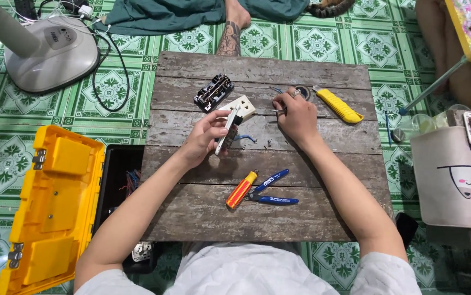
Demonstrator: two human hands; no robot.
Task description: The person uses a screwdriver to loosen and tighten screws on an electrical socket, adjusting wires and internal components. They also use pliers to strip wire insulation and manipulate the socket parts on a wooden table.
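Yellow toolbox [55, 213], green patterned floor [6, 158], yellow knife [340, 106]

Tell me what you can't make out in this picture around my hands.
- Head view: the right hand covers whatever its fingers pinch.
- The left hand hides part of the white socket plate.
- The loose screws are too small to count.
- The open toolbox is cut by the bottom edge.

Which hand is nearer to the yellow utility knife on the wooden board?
The right hand. It rests just to the left of the yellow utility knife, close but apart from it. The left hand is farther left, holding a white socket part.
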